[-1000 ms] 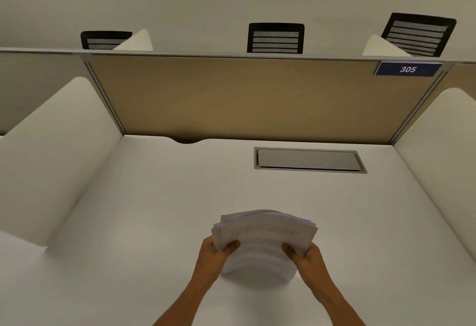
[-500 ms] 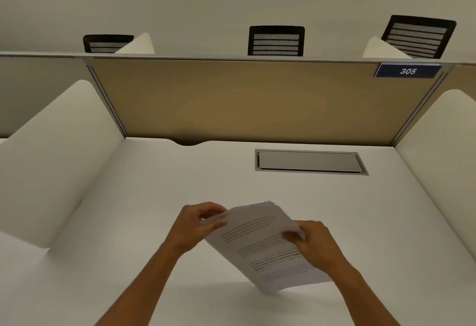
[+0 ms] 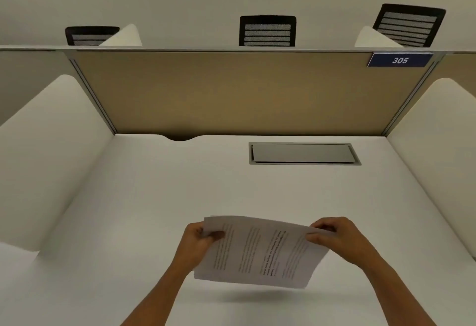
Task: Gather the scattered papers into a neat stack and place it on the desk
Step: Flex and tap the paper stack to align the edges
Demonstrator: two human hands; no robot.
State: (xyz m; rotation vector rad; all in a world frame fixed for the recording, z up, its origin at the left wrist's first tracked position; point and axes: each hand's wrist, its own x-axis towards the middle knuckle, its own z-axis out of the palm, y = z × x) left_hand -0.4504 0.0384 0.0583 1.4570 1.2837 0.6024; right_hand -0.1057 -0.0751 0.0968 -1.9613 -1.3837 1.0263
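A stack of printed white papers [image 3: 260, 252] hangs just above the white desk [image 3: 154, 196], near its front edge, turned sideways so the text lines run up and down. My left hand [image 3: 198, 242] pinches the stack's left edge. My right hand [image 3: 337, 239] grips its upper right corner. The sheets lie together with their edges nearly flush, and the stack casts a shadow on the desk below it.
A grey metal cable hatch [image 3: 304, 153] is set into the desk at the back right. A tan partition [image 3: 244, 93] with a blue "305" plate [image 3: 400, 60] closes the back. White curved side panels [image 3: 49, 150] flank the desk. Black chair backs [image 3: 267, 31] show beyond.
The stack was held upright with both hands at its bottom, then tilted and turned. Now it is sideways, my hands on its left and right ends.
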